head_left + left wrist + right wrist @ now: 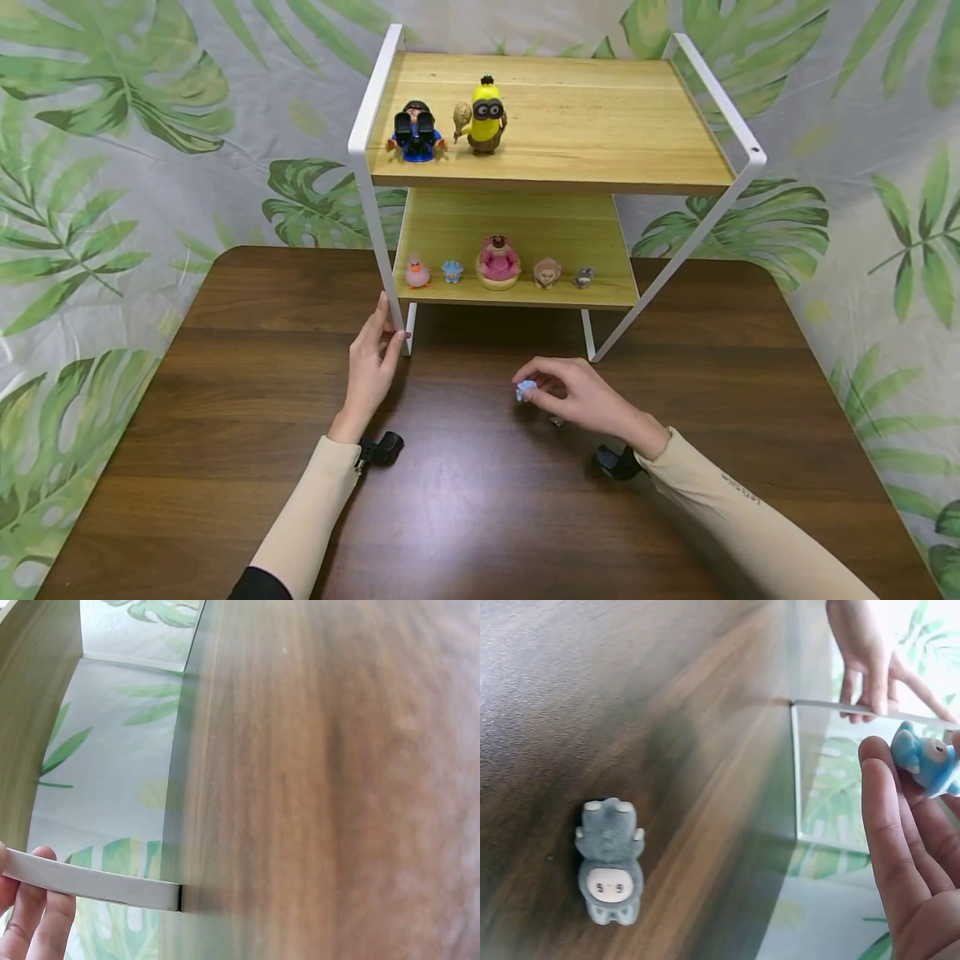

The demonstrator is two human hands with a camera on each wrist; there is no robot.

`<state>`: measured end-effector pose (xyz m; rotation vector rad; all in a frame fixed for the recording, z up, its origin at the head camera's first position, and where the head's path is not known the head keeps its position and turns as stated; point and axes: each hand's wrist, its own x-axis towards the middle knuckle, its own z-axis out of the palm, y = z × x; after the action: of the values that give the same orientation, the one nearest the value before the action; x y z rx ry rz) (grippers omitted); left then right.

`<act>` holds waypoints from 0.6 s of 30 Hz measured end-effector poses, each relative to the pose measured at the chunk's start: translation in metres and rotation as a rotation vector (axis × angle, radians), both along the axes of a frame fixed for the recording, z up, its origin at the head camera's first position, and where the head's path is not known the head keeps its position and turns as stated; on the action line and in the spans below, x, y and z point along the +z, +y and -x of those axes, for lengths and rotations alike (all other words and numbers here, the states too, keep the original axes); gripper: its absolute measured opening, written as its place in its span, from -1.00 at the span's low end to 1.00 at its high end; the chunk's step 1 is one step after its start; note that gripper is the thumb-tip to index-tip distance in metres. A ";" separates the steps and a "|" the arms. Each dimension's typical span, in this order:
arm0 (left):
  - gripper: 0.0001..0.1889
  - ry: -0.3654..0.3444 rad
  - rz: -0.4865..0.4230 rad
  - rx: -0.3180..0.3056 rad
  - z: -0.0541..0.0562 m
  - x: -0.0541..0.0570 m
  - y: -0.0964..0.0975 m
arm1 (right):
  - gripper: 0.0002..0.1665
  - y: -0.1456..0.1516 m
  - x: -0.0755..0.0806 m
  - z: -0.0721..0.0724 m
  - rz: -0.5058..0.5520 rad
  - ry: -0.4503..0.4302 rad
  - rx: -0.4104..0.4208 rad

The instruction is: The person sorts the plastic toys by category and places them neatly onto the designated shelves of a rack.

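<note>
My right hand pinches a small light blue figurine between thumb and fingers, a little above the table. The right wrist view shows this blue toy with a round pale eye patch. Below that hand a small grey figurine with a pale face lies on the table; in the head view the hand mostly covers it. With thumb and fingers on either side, my left hand holds the white front-left leg of the two-tier shelf. The same leg crosses the left wrist view in front of several fingers.
On the lower shelf stand a pink duck, a blue figurine, a pink bear, a lion-like figure and a small grey one. The upper shelf bears a dark-haired figure with binoculars and a yellow Minion.
</note>
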<state>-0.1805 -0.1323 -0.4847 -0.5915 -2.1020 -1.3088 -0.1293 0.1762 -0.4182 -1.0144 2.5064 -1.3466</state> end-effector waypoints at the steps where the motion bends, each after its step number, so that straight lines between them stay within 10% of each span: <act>1: -0.01 0.003 -0.002 0.001 0.000 0.000 0.000 | -0.85 0.000 0.001 0.000 0.005 0.007 0.002; 18: 0.06 0.035 -0.008 -0.005 -0.018 0.033 0.011 | -0.76 0.001 0.022 0.006 0.061 0.141 -0.001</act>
<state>-0.1630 -0.1210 -0.4519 -0.6122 -2.0672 -1.3000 -0.1351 0.1771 -0.3964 -1.1593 2.5788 -1.4068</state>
